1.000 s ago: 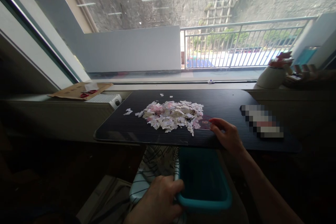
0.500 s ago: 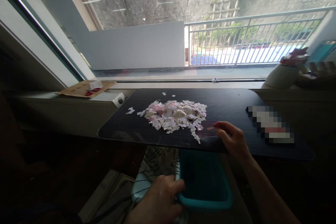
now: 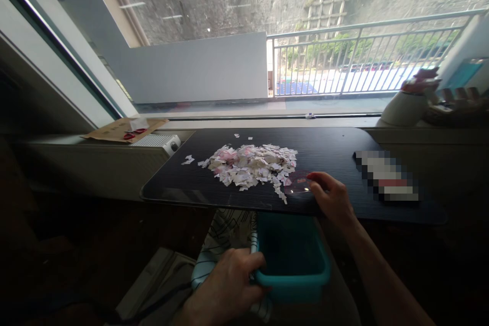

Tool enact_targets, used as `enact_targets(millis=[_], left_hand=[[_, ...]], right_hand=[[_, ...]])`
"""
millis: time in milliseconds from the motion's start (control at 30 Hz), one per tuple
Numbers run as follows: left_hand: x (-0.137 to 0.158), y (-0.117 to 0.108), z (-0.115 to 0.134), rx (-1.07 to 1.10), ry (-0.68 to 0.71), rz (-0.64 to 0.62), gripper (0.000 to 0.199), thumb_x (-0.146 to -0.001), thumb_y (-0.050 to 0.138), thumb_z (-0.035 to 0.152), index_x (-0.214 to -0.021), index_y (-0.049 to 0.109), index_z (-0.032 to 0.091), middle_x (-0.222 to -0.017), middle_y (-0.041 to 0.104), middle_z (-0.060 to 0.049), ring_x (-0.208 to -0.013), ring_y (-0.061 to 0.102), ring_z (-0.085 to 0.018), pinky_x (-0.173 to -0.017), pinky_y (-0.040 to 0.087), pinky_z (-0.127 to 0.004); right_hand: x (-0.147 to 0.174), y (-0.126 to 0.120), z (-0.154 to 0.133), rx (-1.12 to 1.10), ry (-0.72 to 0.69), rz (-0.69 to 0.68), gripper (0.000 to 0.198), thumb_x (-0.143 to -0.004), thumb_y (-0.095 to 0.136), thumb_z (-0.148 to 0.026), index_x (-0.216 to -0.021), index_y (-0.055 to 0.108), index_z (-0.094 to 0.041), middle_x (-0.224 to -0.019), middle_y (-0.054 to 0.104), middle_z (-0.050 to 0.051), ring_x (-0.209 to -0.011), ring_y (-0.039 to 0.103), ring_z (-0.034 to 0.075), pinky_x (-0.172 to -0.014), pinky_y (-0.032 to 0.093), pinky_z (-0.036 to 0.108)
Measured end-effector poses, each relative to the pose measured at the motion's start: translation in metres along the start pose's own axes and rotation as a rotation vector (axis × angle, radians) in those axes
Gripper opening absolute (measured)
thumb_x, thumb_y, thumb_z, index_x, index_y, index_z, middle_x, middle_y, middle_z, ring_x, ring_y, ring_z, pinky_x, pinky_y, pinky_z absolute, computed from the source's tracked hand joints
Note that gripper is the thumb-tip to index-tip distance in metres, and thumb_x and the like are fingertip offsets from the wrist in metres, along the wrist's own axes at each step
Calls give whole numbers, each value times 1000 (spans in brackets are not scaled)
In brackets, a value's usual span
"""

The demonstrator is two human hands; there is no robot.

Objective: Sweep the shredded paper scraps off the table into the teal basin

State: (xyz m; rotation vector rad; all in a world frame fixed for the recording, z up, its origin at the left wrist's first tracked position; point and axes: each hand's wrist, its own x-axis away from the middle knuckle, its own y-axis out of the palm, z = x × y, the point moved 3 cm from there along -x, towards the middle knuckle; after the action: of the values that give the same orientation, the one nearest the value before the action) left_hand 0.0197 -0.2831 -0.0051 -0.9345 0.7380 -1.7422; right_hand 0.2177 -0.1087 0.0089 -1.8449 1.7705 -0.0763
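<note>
No text, label, brand, number or sign can be read. To the left of the black table [image 3: 328,145], a brown paper sheet [image 3: 110,129] carries a short row of dark marks, too small and faint to make out as letters or characters. On the table, the heap of paper scraps [image 3: 248,165] shows pinkish and greyish tints on some pieces, with any print too fine to read. Just right of the heap, a clear pinkish card [image 3: 296,183] bears a small pale patch, illegible. At the table's right side, a flat item [image 3: 385,175] is covered by pixel blocks that hide its surface.
</note>
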Motion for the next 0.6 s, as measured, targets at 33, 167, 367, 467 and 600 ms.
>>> enact_targets(millis=[33,167,367,467,600], left_hand=[[-2,-1,3,4,15,-5,14,-72,68,25,-70,55,20,-73,59,3,-66,54,-14,-57,34,-21],[-8,1,19,-26,94,-45,14,-74,69,30,-73,58,21,-76,61,3,-67,57,-14,-57,35,-22],[-12,13,32,-115,218,-60,18,-71,73,36,-75,61,22,-74,64,2,-66,60,-17,-53,34,-23],[-16,14,35,-134,253,-62,19,-71,72,37,-74,61,22,-71,63,2,-64,60,-17,-52,34,-24],[-23,12,41,-164,306,-62,19,-73,70,38,-75,61,22,-70,63,1,-62,60,-17,-52,35,-23]], right_hand=[[0,-1,0,8,15,24,24,-76,52,-30,-90,67,-18,-84,71,6,-77,64,21,-72,49,32],[0,-2,-1,-24,13,27,24,-76,52,-30,-89,67,-18,-85,71,6,-78,65,21,-71,50,31],[3,-1,-4,-46,-74,-191,26,-78,53,-32,-94,68,-18,-90,72,5,-81,65,20,-71,51,30],[3,-1,-4,-19,-79,-210,26,-80,53,-32,-96,68,-18,-92,72,6,-84,65,20,-73,51,30],[3,1,-7,19,-116,-231,26,-80,53,-32,-97,68,-18,-92,72,5,-81,65,20,-71,51,30]])
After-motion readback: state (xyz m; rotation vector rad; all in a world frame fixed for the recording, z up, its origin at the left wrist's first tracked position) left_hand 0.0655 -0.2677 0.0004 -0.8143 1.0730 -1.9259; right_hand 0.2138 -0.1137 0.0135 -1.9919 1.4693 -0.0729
